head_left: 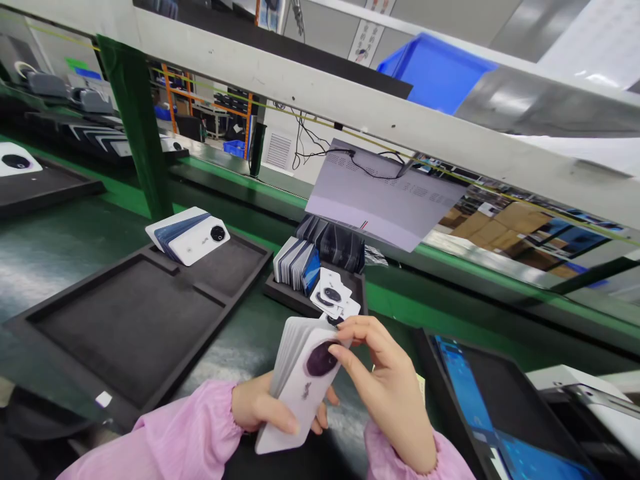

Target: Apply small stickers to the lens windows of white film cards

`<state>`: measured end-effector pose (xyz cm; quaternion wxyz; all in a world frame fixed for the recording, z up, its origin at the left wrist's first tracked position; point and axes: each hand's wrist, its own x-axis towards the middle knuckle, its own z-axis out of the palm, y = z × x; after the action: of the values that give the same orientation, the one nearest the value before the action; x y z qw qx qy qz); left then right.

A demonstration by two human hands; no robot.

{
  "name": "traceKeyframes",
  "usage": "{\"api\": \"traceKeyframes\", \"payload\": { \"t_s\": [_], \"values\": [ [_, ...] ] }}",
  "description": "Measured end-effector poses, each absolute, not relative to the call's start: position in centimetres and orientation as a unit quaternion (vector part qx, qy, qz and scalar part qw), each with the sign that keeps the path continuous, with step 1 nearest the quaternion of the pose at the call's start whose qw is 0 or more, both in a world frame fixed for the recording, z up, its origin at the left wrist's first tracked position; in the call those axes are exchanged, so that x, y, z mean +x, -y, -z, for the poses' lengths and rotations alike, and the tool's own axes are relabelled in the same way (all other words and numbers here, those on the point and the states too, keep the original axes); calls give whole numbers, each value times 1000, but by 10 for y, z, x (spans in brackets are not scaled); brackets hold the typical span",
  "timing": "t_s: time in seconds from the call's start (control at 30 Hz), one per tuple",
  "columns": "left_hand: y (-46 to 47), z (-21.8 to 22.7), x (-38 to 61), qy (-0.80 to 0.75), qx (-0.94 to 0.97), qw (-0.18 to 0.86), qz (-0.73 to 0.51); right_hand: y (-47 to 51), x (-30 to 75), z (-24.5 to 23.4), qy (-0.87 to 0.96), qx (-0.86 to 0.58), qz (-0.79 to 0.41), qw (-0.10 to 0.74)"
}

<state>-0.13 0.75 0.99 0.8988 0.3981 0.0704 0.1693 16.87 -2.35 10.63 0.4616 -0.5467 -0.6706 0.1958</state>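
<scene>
Fanned out in my left hand is a stack of white phone back panels, tilted, my thumb across the front one. That front panel carries a dark oval camera area and small lettering. My right hand pinches its top right edge by the camera area, thumb and fingertips close together. Just beyond, a small black tray bears a row of upright panels, several loose white panels and dark sleeves. The lower edges of the stack partly hide my left fingers.
At left, a large black foam tray has fanned phone panels on its far end. Another black tray with blue film lies at right. A grey-white board stands behind. Overhead runs a shelf beam with a blue bin.
</scene>
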Motion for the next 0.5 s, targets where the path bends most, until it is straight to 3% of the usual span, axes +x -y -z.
{"api": "traceKeyframes", "payload": {
  "t_s": [0.2, 0.33, 0.4, 0.5],
  "values": [
    [-9, -13, -1, -87, 458, 868, -173, 29, 173, -111, 700, -547, -181, 422],
    [-4, -13, 2, -61, 338, 923, -172, 38, 163, -113, 727, -562, -34, 392],
    [0, -12, 3, -41, 277, 944, -177, 44, 157, -114, 768, -533, 10, 355],
    [3, -6, 4, -28, 231, 953, -196, 53, 153, -110, 855, -449, -14, 258]
  ]
}}
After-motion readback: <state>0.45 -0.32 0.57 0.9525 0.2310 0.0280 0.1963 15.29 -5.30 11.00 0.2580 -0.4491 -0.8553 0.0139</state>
